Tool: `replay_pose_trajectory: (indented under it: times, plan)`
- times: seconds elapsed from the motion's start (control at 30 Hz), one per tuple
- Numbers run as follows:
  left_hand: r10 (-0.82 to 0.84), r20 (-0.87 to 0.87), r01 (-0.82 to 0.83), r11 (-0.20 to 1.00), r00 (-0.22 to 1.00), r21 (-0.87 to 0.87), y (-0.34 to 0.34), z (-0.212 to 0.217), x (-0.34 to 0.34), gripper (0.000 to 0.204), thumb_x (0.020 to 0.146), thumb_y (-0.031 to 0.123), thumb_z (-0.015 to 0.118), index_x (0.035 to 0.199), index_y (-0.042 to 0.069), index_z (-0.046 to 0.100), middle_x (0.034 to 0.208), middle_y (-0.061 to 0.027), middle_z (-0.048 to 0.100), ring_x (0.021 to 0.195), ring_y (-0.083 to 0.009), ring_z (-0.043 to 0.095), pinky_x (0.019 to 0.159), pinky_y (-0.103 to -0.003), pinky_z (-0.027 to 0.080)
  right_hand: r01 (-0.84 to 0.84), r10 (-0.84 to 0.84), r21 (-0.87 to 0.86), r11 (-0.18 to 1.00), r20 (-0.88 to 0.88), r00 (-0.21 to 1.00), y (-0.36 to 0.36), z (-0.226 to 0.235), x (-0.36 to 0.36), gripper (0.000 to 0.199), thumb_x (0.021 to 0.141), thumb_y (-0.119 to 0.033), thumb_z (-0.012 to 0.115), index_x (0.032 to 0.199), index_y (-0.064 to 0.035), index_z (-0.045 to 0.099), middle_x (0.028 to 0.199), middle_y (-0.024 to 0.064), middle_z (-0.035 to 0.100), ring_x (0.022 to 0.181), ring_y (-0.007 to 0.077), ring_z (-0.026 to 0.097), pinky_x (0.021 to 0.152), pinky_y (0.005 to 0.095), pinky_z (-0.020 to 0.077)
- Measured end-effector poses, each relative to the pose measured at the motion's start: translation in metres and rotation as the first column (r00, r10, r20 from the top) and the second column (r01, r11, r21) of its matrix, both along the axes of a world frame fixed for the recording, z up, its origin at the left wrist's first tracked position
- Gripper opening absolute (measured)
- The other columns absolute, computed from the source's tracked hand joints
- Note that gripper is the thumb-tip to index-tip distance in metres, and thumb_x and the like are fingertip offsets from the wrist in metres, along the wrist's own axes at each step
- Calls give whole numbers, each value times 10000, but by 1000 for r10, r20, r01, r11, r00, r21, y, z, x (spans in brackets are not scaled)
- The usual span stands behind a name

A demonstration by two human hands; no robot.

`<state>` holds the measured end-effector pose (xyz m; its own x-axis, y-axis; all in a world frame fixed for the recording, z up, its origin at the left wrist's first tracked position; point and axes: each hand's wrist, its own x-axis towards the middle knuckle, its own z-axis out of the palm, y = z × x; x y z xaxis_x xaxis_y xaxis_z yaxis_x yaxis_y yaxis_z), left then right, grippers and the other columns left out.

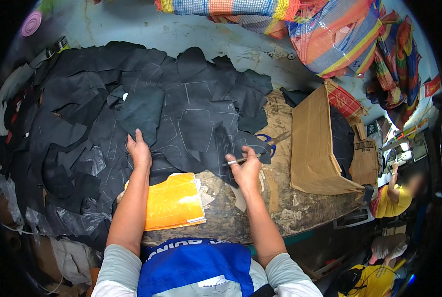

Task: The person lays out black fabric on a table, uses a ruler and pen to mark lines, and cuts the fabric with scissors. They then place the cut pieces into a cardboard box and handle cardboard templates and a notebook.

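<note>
"What surrounds your hands?"

"Dark sheets point(87, 74) heaped across the left and upper centre. A yellow packet point(174, 205) lies lower centre on the counter point(290, 210), between your forearms. Right of centre are blue-handled scissors point(276, 140), then a cardboard box point(312, 143)."

"And your hands?"

"Your left hand point(139, 149), left of centre, points upward, its grip pinching a dark piece point(144, 116) by the lower edge. Your right hand point(247, 173), near the scissors, pinches a pen point(238, 161) held nearly level."

Wearing blue front cloth point(191, 267), white lettering point(155, 253) running along its far edge, grey-and-white sleeves point(119, 267) flanking it.
</note>
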<state>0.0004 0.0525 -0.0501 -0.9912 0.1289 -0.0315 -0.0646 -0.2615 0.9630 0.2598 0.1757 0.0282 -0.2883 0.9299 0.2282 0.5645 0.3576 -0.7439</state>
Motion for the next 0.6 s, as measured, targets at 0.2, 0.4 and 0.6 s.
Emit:
replay_pose_trajectory:
  times: [0.2, 0.4, 0.6]
  plan:
    - [-41, -174, 8, 982, 984, -187, 1, 17, 12, 414, 929, 163, 476, 1254, -89, 430, 1202, -195, 545, 1074, -238, 532, 943, -291, 373, -291, 292, 28, 956, -109, 950, 9, 59, 29, 287, 695, 9, 655, 979, -28, 628, 980, 141, 649, 947, 236, 615, 865, 319, 447]
    - [-331, -603, 67, 906, 726, -417, 5, 53, 38, 375, 922, 64, 432, 1295, 76, 466, 1254, -145, 535, 1156, -312, 510, 975, -334, 385, 225, -57, 358, 906, -424, 904, 85, 188, 131, 314, 749, -67, 708, 1037, 7, 605, 953, 94, 614, 888, 159, 567, 818, 304, 442]
    - [-897, -255, 271, 363, 361, -892, 7, 78, 64, 379, 839, 170, 539, 1217, 191, 556, 1369, -142, 400, 1308, -343, 294, 1014, -608, 219, 452, -283, 642, 619, -354, 891, 88, 205, 167, 378, 889, -162, 585, 1202, 34, 505, 996, 134, 600, 890, 165, 564, 805, 279, 441]
